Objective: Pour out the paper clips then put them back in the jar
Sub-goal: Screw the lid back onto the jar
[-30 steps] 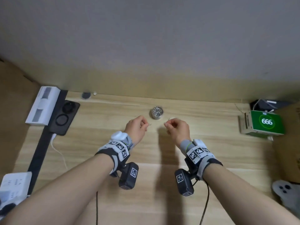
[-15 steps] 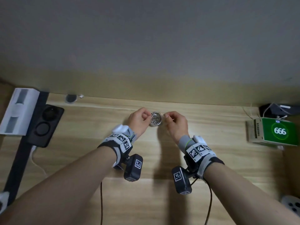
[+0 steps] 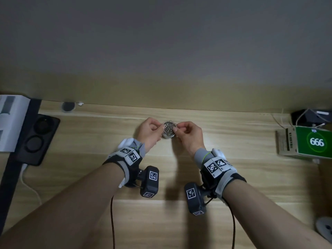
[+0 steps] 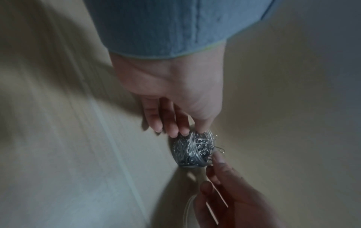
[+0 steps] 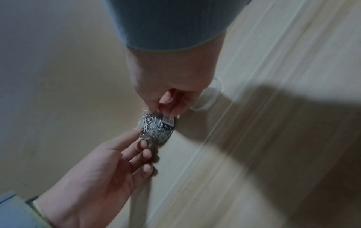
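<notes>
A small clear jar (image 3: pixel 168 131) heaped with silver paper clips (image 4: pixel 193 148) stands on the wooden desk (image 3: pixel 233 141) near its back edge. My left hand (image 3: pixel 150 131) is at the jar's left rim, thumb and forefinger pinched together among the top clips; what they hold is hidden. From the right, my right hand (image 3: pixel 186 132) pinches a paper clip (image 5: pixel 144 111) over the mouth. In the right wrist view the jar (image 5: pixel 156 129) lies between both hands, with the clear lid (image 5: pixel 208 98) on the desk behind my right hand (image 5: pixel 168 92).
A white box (image 3: pixel 10 123) and a black twin-ring device (image 3: pixel 41 139) lie at the left edge, with a white cable (image 3: pixel 30 186) below them. A green box marked 666 (image 3: pixel 312 142) sits at the right, with dark gear and wires behind it. The wall rises just behind the jar.
Both hands, each pinching a clip, moved forward from just in front of the jar to its mouth. The head view shifted, so the jar sits lower in the frame.
</notes>
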Demonstrator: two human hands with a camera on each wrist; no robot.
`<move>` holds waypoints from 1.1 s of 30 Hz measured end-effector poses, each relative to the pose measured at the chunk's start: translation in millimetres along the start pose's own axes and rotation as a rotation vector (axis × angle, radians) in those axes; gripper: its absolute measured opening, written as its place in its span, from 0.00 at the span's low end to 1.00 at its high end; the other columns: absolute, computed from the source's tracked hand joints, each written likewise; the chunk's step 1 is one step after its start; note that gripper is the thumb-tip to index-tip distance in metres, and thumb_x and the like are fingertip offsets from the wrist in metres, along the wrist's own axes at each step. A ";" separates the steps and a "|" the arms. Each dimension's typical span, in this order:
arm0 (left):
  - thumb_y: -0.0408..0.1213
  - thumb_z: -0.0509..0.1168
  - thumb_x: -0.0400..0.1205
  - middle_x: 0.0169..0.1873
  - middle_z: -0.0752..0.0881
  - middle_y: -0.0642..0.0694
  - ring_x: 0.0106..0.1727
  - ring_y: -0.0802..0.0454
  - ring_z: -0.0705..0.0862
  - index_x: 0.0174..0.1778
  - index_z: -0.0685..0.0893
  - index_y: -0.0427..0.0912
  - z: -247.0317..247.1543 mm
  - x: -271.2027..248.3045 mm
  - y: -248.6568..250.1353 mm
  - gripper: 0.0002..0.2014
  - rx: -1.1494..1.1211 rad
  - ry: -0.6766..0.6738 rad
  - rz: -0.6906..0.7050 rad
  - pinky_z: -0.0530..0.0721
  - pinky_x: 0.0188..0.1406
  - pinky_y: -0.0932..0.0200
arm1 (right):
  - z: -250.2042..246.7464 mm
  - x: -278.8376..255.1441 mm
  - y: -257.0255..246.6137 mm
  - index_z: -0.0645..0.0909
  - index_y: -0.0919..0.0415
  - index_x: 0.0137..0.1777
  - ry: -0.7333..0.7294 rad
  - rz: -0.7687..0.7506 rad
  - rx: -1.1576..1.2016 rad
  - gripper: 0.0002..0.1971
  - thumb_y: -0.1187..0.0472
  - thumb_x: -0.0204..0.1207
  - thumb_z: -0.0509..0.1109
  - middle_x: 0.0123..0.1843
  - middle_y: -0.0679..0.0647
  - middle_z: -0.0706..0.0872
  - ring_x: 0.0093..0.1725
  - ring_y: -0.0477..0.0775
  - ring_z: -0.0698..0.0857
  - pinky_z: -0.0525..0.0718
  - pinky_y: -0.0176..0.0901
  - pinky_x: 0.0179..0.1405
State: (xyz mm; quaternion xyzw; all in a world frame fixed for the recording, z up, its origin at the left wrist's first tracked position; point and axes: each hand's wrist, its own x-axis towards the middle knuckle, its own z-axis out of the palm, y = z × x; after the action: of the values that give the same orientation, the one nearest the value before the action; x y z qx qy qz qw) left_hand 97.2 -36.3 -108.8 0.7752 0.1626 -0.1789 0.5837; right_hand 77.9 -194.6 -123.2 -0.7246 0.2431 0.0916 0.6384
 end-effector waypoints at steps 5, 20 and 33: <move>0.44 0.67 0.78 0.28 0.85 0.53 0.28 0.50 0.81 0.40 0.80 0.50 -6.0 3.9 2.5 0.04 0.045 0.003 0.015 0.76 0.26 0.59 | -17.0 -3.2 -6.6 0.84 0.58 0.43 0.025 0.028 0.053 0.07 0.62 0.83 0.69 0.33 0.55 0.83 0.26 0.52 0.76 0.75 0.39 0.25; 0.47 0.47 0.87 0.86 0.45 0.43 0.86 0.48 0.41 0.85 0.46 0.38 1.8 -20.3 -14.8 0.32 1.266 -0.200 0.858 0.49 0.84 0.48 | -67.3 -33.0 19.1 0.75 0.48 0.71 0.012 -0.108 -0.571 0.42 0.43 0.57 0.87 0.63 0.46 0.73 0.59 0.46 0.80 0.80 0.42 0.61; 0.17 0.56 0.74 0.85 0.50 0.40 0.86 0.44 0.46 0.84 0.50 0.36 -0.2 -18.8 -18.4 0.41 1.256 -0.259 0.834 0.51 0.84 0.49 | -56.0 -31.7 22.1 0.79 0.43 0.63 0.047 -0.157 -0.601 0.31 0.47 0.58 0.85 0.60 0.43 0.76 0.56 0.51 0.83 0.85 0.52 0.55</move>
State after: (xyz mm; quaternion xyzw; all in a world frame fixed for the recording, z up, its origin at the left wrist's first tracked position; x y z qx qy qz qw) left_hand 72.1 -32.0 -115.5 0.9315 -0.3455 -0.0918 0.0671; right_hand 30.2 -243.0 -119.2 -0.8993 0.1633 0.0929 0.3949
